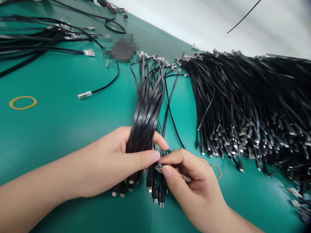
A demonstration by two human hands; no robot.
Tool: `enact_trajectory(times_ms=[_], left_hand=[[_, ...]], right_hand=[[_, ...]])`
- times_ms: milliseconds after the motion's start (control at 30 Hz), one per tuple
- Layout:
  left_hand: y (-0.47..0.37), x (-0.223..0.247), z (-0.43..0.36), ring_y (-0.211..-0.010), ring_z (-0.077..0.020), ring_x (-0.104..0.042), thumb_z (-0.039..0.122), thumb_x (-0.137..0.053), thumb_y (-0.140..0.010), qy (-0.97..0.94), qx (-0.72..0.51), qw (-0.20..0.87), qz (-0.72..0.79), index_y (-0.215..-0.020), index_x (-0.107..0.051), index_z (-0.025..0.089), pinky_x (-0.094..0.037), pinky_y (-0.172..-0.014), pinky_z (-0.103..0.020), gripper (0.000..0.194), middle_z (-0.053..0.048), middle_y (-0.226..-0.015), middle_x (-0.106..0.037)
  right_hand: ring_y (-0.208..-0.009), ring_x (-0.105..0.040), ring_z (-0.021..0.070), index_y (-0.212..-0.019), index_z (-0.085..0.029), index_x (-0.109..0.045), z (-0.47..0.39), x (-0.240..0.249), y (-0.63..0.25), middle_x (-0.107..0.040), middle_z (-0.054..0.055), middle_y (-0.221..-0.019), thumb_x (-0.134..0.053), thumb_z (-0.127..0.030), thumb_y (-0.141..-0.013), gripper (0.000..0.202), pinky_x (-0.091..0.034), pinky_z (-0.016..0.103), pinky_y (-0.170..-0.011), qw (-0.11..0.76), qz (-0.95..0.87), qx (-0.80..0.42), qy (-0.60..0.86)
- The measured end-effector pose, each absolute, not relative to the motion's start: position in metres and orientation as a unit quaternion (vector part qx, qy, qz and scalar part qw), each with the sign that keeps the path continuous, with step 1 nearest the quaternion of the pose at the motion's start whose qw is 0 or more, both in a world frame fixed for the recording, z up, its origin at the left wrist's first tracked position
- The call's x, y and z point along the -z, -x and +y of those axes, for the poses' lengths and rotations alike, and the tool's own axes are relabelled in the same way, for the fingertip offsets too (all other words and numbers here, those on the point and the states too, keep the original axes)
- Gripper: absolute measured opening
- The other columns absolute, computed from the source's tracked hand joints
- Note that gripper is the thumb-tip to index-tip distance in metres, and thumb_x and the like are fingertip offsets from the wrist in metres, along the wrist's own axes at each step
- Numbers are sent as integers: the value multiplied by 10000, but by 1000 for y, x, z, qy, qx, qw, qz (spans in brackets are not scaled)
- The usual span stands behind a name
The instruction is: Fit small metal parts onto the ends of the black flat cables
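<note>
My left hand (114,158) is wrapped round a bundle of flat black USB cables (147,110), with the thumb across the front. The small metal plugs (155,199) at the near ends hang below that hand, while the far ends fan out over the table. Close beside the left thumb tip, my right hand (196,174) pinches a small shiny metal tool (159,167) between thumb and forefinger. Part of the tool is hidden by the fingers, so its exact kind cannot be made out. Its head is against or very near the cables.
On the green table (73,129), a large heap of black cables (243,106) lies at the right. More cables (43,42) lie at the upper left, near a loose plug (85,94). Two yellow rubber bands (23,108) lie flat. A blurred-out patch (123,48) sits behind the bundle.
</note>
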State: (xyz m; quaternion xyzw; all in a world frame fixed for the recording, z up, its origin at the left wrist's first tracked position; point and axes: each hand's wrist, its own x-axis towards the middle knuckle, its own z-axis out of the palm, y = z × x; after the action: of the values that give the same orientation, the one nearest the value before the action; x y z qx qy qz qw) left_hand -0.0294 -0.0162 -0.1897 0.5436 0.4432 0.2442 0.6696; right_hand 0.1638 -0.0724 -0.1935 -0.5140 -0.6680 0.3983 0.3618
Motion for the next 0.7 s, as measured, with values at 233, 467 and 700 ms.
enact_trajectory(times_ms=[233,467,700], left_hand=[[34,190,-16,-781,-208,-659,498,-683,-810,-569,-196,670,434,-1060,-709,302,-520,-623,-251,319,4,-833,-693],[29,183,-19,-640,-162,-569,453,-689,-782,-542,-217,675,451,-974,-728,296,-438,-522,-225,251,28,-683,-590],[29,183,-19,-638,-160,-582,434,-686,-778,-537,-217,681,448,-988,-721,281,-437,-518,-222,262,25,-705,-612]], right_hand=[[-469,-437,52,-849,-177,-663,-73,192,-164,-543,-49,-594,-593,-220,-916,106,-344,163,-437,342,-674,-408,513],[-530,-500,79,-872,-182,-674,-75,192,-165,-629,-5,-678,-592,-238,-919,110,-380,182,-463,324,-694,-390,512],[-547,-518,83,-899,-190,-678,-75,192,-166,-655,0,-704,-590,-236,-928,103,-387,185,-470,318,-698,-391,509]])
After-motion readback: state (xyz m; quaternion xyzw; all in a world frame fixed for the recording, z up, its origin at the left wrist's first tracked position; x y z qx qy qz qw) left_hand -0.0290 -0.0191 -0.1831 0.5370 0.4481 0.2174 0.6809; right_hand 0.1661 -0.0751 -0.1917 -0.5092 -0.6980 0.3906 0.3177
